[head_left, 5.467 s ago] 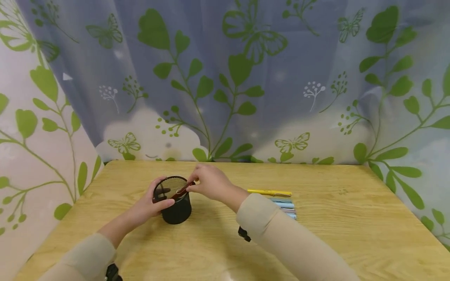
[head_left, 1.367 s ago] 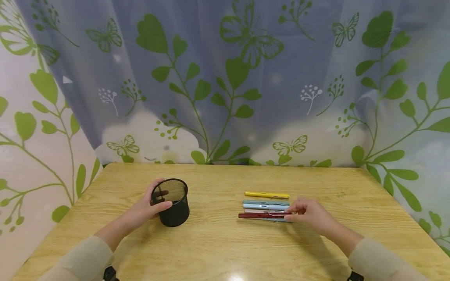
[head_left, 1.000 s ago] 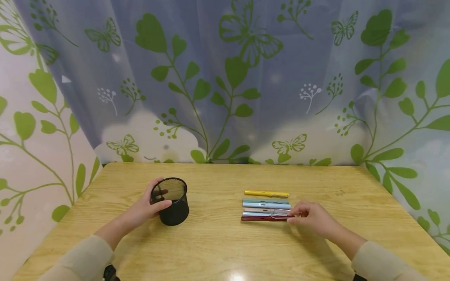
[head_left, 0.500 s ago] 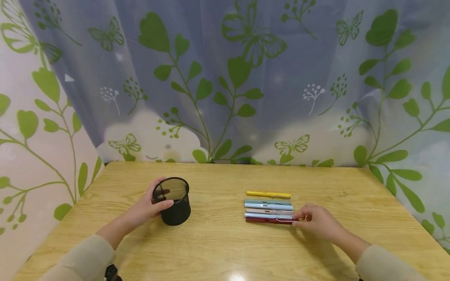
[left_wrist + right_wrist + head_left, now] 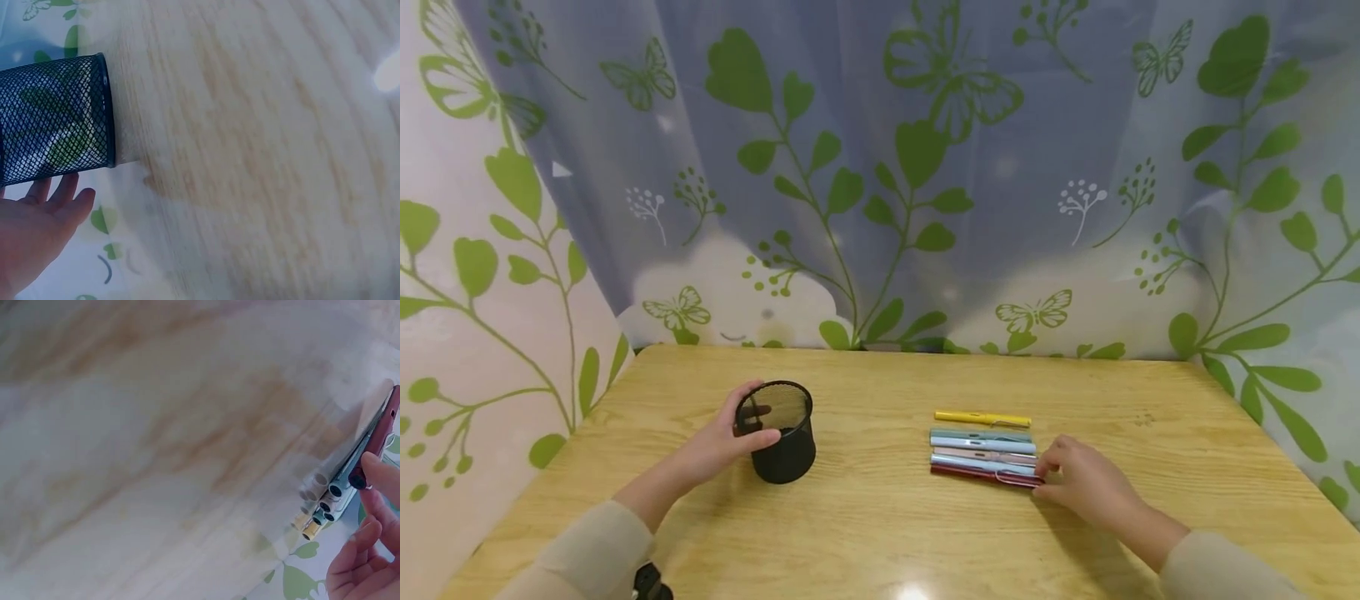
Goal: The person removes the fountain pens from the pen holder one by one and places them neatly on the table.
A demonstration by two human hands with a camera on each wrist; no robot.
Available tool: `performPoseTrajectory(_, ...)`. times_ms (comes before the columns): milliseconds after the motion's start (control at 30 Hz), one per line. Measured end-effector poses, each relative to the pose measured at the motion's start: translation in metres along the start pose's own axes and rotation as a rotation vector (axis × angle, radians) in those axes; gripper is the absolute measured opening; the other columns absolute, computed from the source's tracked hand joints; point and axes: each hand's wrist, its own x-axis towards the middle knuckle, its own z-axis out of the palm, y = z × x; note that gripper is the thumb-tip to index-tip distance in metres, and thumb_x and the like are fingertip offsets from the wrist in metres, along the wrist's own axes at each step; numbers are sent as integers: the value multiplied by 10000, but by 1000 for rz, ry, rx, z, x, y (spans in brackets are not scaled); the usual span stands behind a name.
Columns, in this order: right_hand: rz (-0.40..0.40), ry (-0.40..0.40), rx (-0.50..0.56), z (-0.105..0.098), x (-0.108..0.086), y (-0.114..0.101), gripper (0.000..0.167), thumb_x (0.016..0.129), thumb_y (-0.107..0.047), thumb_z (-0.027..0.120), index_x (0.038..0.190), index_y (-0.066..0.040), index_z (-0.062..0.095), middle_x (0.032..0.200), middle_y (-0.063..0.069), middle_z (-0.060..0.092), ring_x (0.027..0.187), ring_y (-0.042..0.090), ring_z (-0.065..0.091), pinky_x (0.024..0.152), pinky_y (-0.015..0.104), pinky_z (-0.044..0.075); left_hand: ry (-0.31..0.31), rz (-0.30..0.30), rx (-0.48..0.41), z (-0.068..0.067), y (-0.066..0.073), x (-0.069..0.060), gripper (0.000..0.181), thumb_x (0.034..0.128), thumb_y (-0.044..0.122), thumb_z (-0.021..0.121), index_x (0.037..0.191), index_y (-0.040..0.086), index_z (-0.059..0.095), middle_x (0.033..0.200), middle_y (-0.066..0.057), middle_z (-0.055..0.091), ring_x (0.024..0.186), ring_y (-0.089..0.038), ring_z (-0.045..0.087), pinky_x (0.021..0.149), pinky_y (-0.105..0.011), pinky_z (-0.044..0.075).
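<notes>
A black mesh pen holder (image 5: 784,460) stands at the left of the wooden table, its rim (image 5: 106,109) also seen in the left wrist view. My left hand (image 5: 718,446) holds it from the left side, thumb in front and fingers behind. At the right, my right hand (image 5: 1086,485) pinches the end of a dark red pen (image 5: 966,473). That pen lies nearest me, alongside a row of light blue, pinkish and teal pens (image 5: 981,444). In the right wrist view, thumb and fingertips meet the dark red pen (image 5: 378,437) at one end.
A yellow pen (image 5: 981,417) lies just behind the row, a little apart from it. The wooden table (image 5: 850,525) ends at the back against a patterned curtain (image 5: 857,167) with green leaves and butterflies.
The right hand has carried the dark red pen from the pen holder's rim to the near side of the pen row. Lately the pen has shifted slightly toward me. The left hand stays on the holder.
</notes>
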Motion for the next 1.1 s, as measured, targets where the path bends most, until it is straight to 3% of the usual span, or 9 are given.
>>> performPoseTrajectory(267, 40, 7, -32, 3, -2, 1, 168, 703, -212, 810, 766, -167, 661, 798, -48, 506, 701, 116, 512, 614, 336, 455, 6, -7, 49, 0, 3, 1, 799, 877, 348, 648, 1463, 220, 121, 1418, -267, 265, 1237, -432, 375, 919, -522, 381)
performPoseTrajectory(433, 50, 16, -33, 3, -2, 1, 175, 702, -224, 811, 761, -171, 656, 790, -46, 492, 676, 104, 488, 593, 323, 439, 6, 15, 53, -2, 7, 2, 813, 875, 310, 659, 1463, 139, 123, 1405, -276, 278, 1246, -447, 352, 926, -526, 374)
performPoseTrajectory(600, 63, 3, -47, 2, -1, 0, 178, 708, -230, 808, 769, -163, 655, 794, -43, 488, 670, 99, 488, 579, 309, 437, 22, 5, 176, -3, 11, 3, 878, 841, 388, 682, 1468, 76, 153, 1435, -261, 259, 1276, -444, 306, 943, -558, 333)
performPoseTrajectory(800, 63, 12, -58, 3, 0, -1, 182, 719, -261, 799, 784, -167, 657, 825, -36, 501, 675, 104, 496, 565, 316, 437, 34, -5, 225, -2, 14, 2, 937, 833, 454, 667, 1485, 56, 125, 1484, -260, 147, 1325, -458, 191, 973, -609, 263)
performPoseTrajectory(1100, 78, 10, -38, 3, 2, -9, 198, 736, -301, 786, 794, -170, 650, 855, -21, 499, 659, 109, 478, 553, 309, 415, 162, 133, 412, -1, 25, -2, 821, 849, 473, 638, 1440, 29, 281, 1442, -244, 272, 1306, -429, 251, 980, -604, 258)
